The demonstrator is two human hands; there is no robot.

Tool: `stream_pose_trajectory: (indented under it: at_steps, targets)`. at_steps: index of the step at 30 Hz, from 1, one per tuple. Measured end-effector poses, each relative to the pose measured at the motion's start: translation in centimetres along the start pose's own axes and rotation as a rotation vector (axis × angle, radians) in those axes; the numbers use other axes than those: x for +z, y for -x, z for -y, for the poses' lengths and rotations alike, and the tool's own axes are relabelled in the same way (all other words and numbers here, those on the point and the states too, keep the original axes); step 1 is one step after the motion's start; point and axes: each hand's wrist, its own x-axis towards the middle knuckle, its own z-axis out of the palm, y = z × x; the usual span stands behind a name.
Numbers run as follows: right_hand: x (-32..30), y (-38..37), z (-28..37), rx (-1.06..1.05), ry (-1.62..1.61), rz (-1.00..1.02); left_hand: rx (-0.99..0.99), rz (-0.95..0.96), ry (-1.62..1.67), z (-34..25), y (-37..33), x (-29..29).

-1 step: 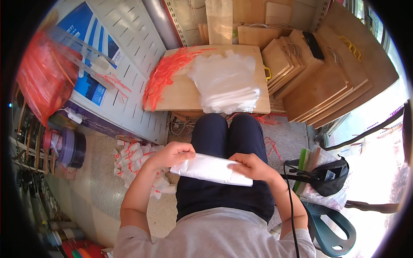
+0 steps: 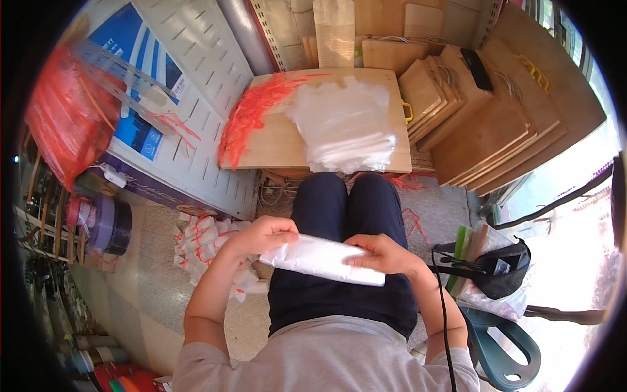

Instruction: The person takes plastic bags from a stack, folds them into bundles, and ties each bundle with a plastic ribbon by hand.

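Note:
Across my lap lies a long, flattened bundle of folded white plastic film [image 2: 317, 257], which looks like a plastic bag. At its left end, my left hand [image 2: 266, 234] pinches the upper edge between thumb and curled fingers. Closer to the right end, my right hand [image 2: 379, 253] grips it with the thumb on top; its fingertips are slightly blurred. Ahead of my knees, a wooden board [image 2: 271, 147] carries a pile of clear-white plastic bags [image 2: 343, 121]. Left of that pile is a heap of red plastic strips [image 2: 251, 114].
Several tied white bundles with red strips [image 2: 202, 245] lie on the floor at my left. Wooden boards [image 2: 483, 140] lean at the far right. A black pouch [image 2: 506, 271] and a dark green stool [image 2: 506, 349] are at my right. A black cable [image 2: 442, 313] crosses my right arm.
The fingers of my right hand have shifted slightly along the white bundle. My left hand keeps its hold at the other end.

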Motion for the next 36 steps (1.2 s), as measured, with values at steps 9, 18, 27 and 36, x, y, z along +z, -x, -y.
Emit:
stream_pose_trajectory:
  at_steps: [9,18,27,36]
  targets:
    - [1.8,-0.9,-0.8,0.059,0.039,0.127,0.205,-0.243,-0.597,-1.2,1.0,1.0]
    - [2.6,-3.0,-2.3,0.118,-0.065,0.421,0.357,-0.553,-0.804,2.2,0.7,5.0]
    - [4.2,-4.8,-5.4,0.224,-0.467,0.313,0.494,-0.600,-0.824,2.3,-2.3,1.2]
    - [2.1,-5.0,-8.3,0.400,-0.703,0.100,0.070,-1.117,-0.662,12.8,-15.7,-22.7]
